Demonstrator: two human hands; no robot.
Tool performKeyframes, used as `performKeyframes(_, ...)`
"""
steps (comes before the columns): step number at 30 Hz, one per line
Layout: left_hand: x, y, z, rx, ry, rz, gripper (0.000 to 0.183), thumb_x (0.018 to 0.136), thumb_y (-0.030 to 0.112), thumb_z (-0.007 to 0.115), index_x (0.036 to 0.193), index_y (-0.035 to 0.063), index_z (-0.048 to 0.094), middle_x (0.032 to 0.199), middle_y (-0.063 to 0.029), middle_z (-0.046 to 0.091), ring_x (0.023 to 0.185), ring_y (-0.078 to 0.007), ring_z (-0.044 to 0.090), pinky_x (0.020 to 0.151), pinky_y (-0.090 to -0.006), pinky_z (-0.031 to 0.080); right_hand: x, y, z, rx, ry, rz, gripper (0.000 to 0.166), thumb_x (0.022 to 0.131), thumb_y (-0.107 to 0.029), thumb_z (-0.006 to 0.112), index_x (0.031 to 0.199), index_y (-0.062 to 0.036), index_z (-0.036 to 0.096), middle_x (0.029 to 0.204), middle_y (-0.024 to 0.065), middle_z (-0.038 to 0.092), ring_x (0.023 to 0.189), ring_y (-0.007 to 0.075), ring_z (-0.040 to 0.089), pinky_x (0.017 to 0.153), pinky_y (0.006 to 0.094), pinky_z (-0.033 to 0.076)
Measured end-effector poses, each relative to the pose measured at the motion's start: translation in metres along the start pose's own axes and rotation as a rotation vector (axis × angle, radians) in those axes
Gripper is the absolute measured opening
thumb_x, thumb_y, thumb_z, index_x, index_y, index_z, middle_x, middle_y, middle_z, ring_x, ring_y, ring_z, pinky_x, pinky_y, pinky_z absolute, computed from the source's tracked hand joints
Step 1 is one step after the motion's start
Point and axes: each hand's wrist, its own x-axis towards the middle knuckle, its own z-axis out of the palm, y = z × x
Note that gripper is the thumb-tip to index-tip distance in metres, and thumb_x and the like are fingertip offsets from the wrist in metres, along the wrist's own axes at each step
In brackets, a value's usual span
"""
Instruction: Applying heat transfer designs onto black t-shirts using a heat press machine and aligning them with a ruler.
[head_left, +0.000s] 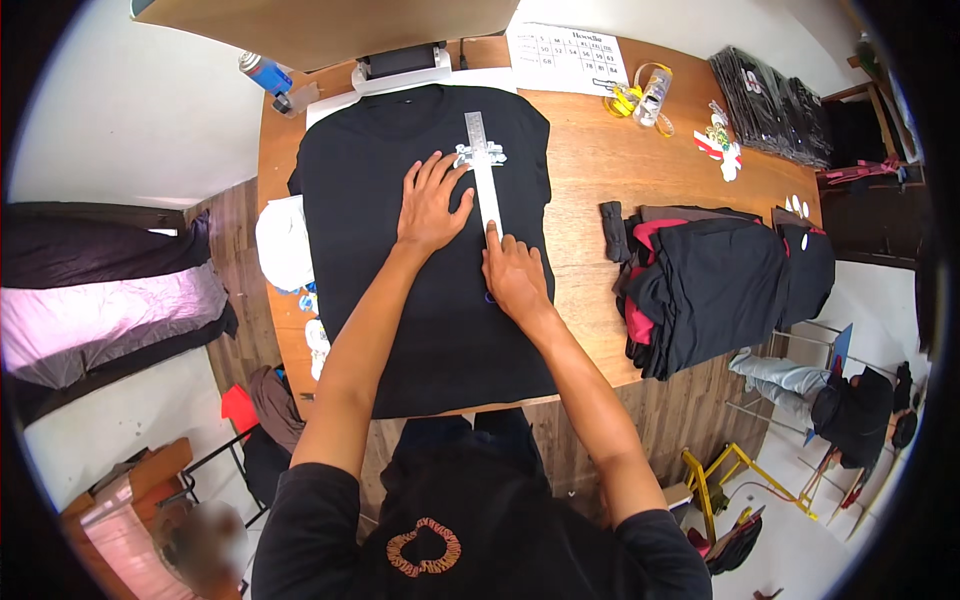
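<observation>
A black T-shirt (420, 330) lies flat in front of me, its collar at the far end. A white print (495, 156) shows on the chest, partly covered by a metal ruler (486, 191) laid lengthwise over it. My left hand (433, 202) rests palm down on the fabric with its fingers spread, fingertips close to the print and the ruler. At the ruler's near end, my right hand (516, 276) grips it, index finger extended along the top and the other fingers curled. A small purple curved thing (490, 298) peeks out beneath that hand, mostly hidden.
Folded dark garments (720, 277) are piled on the wooden table (581, 165) at right. A yellow measuring tape (622, 101), a printed size chart (566, 56) and bagged black garments (769, 105) lie farther back. A spray can (264, 71) stands back left. People are at both sides.
</observation>
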Motion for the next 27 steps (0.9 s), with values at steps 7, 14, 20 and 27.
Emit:
performKeyframes(7, 0.003, -0.003, -0.005, -0.046, 0.025, 0.007, 0.041, 0.096, 0.029, 0.067, 0.133, 0.0110, 0.067, 0.146, -0.0084, 0.059, 0.145, -0.0292, 0.046, 0.122, -0.0496, 0.028, 0.003, -0.005, -0.001, -0.113, -0.037, 0.009, 0.045, 0.104, -0.026, 0.059, 0.142, -0.0029, 0.058, 0.089, 0.0091, 0.064, 0.078, 0.0255, 0.067, 0.070, 0.0425, 0.050)
performKeyframes(14, 0.027, -0.009, -0.020, -0.123, -0.149, -0.022, 0.044, 0.096, 0.030, 0.071, 0.136, 0.0141, 0.065, 0.141, -0.0093, 0.060, 0.141, -0.0306, 0.049, 0.118, -0.0476, 0.031, -0.001, 0.000, 0.007, -0.119, 0.023, 0.003, 0.050, 0.100, -0.032, 0.065, 0.143, -0.0070, 0.058, 0.086, 0.0055, 0.062, 0.072, 0.0219, 0.065, 0.068, 0.0410, 0.051)
performKeyframes(20, 0.028, -0.012, -0.002, 0.067, -0.077, 0.104, 0.058, 0.097, 0.049, 0.065, 0.148, 0.0222, 0.058, 0.156, -0.0141, 0.046, 0.153, -0.0354, 0.032, 0.125, -0.0599, 0.017, -0.003, -0.006, 0.000, -0.066, -0.017, 0.013, 0.046, 0.103, -0.027, 0.061, 0.143, -0.0047, 0.059, 0.087, 0.0078, 0.062, 0.076, 0.0237, 0.066, 0.068, 0.0408, 0.051)
performKeyframes(27, 0.031, -0.005, 0.001, 0.139, -0.165, 0.057, 0.069, 0.094, 0.060, 0.063, 0.156, 0.0304, 0.051, 0.168, -0.0102, 0.036, 0.159, -0.0365, 0.024, 0.127, -0.0646, 0.006, -0.005, -0.006, -0.007, -0.037, 0.010, 0.023, 0.046, 0.103, -0.025, 0.061, 0.144, -0.0030, 0.058, 0.088, 0.0083, 0.062, 0.077, 0.0240, 0.066, 0.070, 0.0412, 0.050)
